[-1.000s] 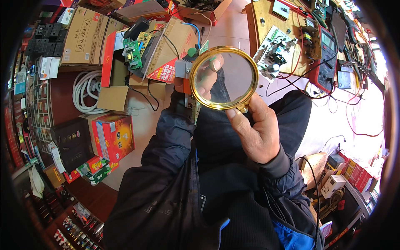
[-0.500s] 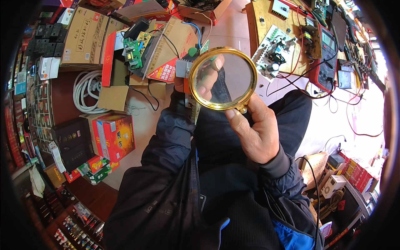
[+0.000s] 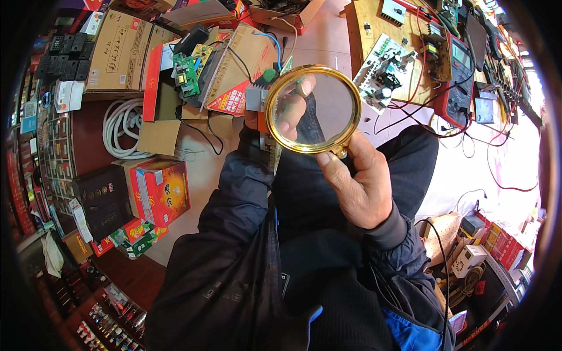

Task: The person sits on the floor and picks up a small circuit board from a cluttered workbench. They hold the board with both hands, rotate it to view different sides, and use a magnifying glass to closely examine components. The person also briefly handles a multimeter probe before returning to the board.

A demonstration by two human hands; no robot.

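A round magnifying glass with a gold rim [image 3: 269, 126] is up in front of me, its short stem pinched between the thumb and fingers of my right hand [image 3: 364, 184]. Behind it, my left hand [image 3: 292, 111] grips a circuit board [image 3: 273, 157]; its fingertips show through the lens, bent around the board's edge. A grey metal heatsink [image 3: 256, 97] and a green round part [image 3: 269, 75] stick out from the board at the left of the rim. The lens and its rim cover much of the board, and the left palm is mostly hidden.
At upper right, a wooden table [image 3: 366, 50] bears a white circuit board [image 3: 386, 73] and a red multimeter [image 3: 455, 82] with leads. An open carton [image 3: 161, 136] with electronic parts stands at left, near a coiled white cable [image 3: 120, 131] and a red box [image 3: 161, 193].
Both hands stay almost still. The magnifying glass sits very slightly higher over the board, which remains in my left hand.
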